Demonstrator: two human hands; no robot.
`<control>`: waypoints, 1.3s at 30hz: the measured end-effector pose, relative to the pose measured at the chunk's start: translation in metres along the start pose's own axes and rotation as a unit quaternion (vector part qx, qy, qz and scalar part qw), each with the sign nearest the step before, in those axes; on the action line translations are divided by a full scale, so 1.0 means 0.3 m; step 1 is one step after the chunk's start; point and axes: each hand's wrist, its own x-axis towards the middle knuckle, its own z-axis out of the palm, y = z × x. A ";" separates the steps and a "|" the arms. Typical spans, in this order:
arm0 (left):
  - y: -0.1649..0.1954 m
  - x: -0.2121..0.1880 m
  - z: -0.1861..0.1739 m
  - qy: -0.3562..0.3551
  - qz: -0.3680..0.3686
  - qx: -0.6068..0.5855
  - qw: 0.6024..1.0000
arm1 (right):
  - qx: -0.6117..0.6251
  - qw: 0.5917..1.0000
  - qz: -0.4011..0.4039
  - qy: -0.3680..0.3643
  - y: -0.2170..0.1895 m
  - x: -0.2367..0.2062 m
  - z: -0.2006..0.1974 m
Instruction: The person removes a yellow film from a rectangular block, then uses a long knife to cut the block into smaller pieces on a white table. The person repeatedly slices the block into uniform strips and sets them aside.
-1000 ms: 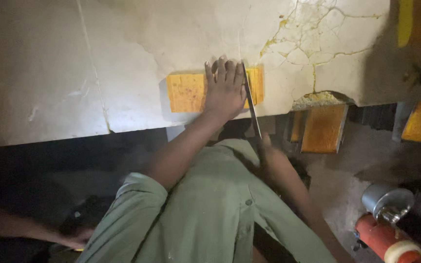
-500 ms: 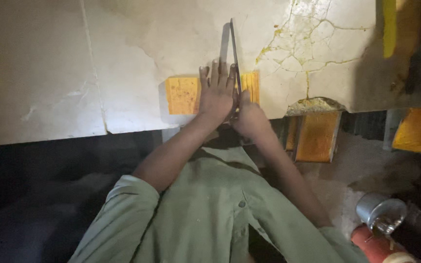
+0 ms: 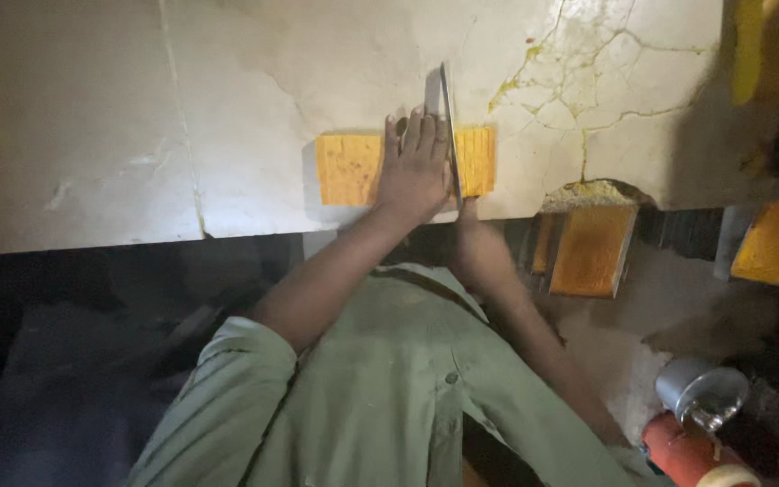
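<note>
Your left hand (image 3: 415, 171) lies flat with fingers together on the yellow block (image 3: 350, 169), which sits on the pale stone slab (image 3: 137, 117) near its front edge. The long blade (image 3: 449, 126) stands just right of those fingers and could nick them if it slips. Your right hand (image 3: 475, 257) is wrapped around the blade's handle below the block, and a shaky grip could make the cut crooked.

A dim workshop, by the look of it: a cracked, stained stone slab (image 3: 137, 135) serves as bench, yellow blocks (image 3: 592, 248) stacked below, a red power tool (image 3: 691, 446) on the gritty floor.
</note>
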 end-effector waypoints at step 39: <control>-0.052 -0.028 -0.057 -0.043 -0.033 -0.030 0.998 | -0.018 1.000 -0.023 -0.002 -0.126 -0.093 -0.005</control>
